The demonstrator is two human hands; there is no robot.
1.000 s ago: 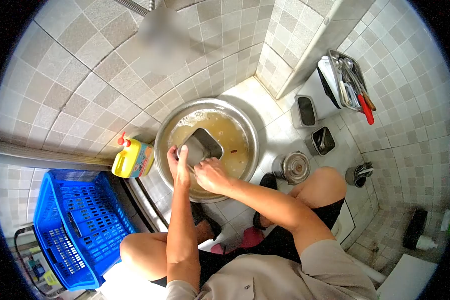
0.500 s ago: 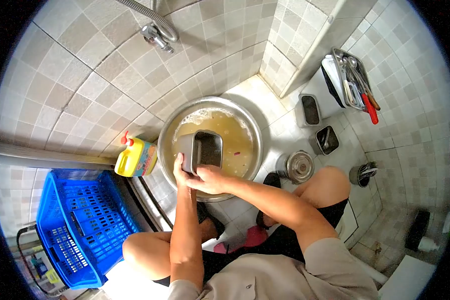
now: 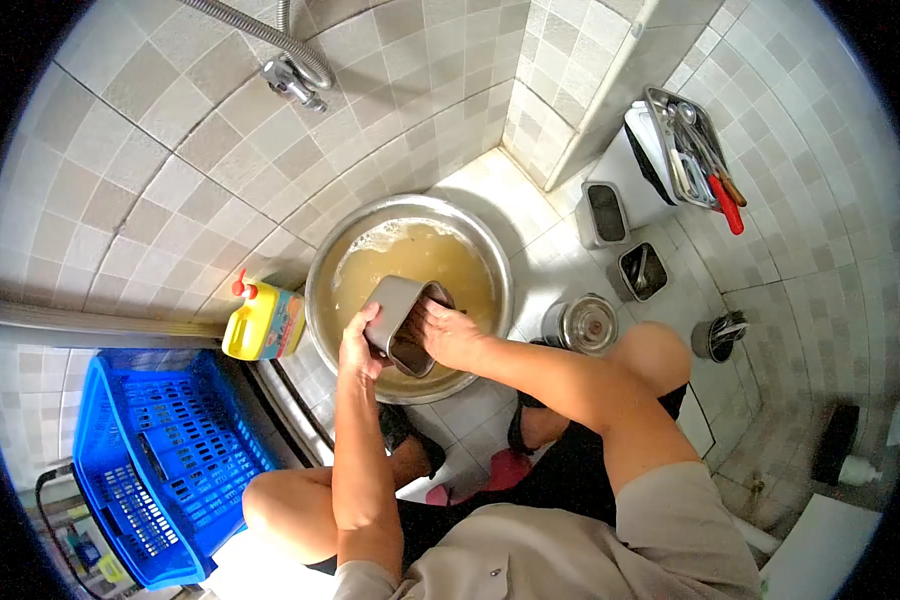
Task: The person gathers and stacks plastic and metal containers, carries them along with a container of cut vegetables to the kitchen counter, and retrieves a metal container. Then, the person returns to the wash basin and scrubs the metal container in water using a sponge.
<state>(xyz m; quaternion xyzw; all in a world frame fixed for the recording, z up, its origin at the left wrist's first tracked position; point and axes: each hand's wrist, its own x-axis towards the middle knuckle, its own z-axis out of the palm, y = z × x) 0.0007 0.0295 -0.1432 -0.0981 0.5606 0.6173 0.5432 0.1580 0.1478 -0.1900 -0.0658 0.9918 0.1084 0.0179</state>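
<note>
A deep metal container is tilted above a wide metal basin of cloudy yellowish water with foam near its far edge. My left hand grips the container's left side, thumb on its outer wall. My right hand reaches into the container's mouth from the right; its fingertips are partly hidden inside, and whether they hold anything does not show.
A yellow bottle with a red cap stands left of the basin, near a blue crate. To the right are a round lidded tin, metal containers, a utensil tray and a utensil cup. A faucet is above.
The container has turned so its opening faces down and to the right. My right hand has moved from its near rim into its opening. The whole view has shifted slightly.
</note>
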